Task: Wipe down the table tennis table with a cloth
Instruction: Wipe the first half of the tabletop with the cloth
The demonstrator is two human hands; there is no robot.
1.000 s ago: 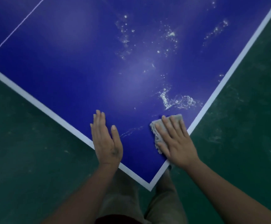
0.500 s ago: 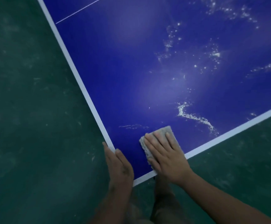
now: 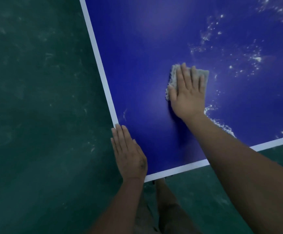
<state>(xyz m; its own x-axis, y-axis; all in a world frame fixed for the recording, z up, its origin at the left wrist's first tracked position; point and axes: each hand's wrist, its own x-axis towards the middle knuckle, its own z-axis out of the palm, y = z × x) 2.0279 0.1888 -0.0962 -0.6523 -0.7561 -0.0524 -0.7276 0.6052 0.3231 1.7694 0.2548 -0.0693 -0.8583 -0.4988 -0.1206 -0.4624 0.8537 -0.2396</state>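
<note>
1. Dark green floor, dusty, lay around and below the table.
2. Blue table tennis table with white border line: the near corner was in view, taken from above.
3. Left hand: flat, fingers straight and together, holding nothing. It rested on the table's left edge near the corner, probably to brace the lean forward.
4. Right hand: flat, fingers slightly spread, pressing the cloth down. The broad palm likely kept the pressure even.
5. Grey, fluffy, folded cloth: on the blue surface, inward of the corner, mostly under the right hand.
6. White speckled residue: trails lay beside the right wrist and further right. Judged not yet wiped.
</note>
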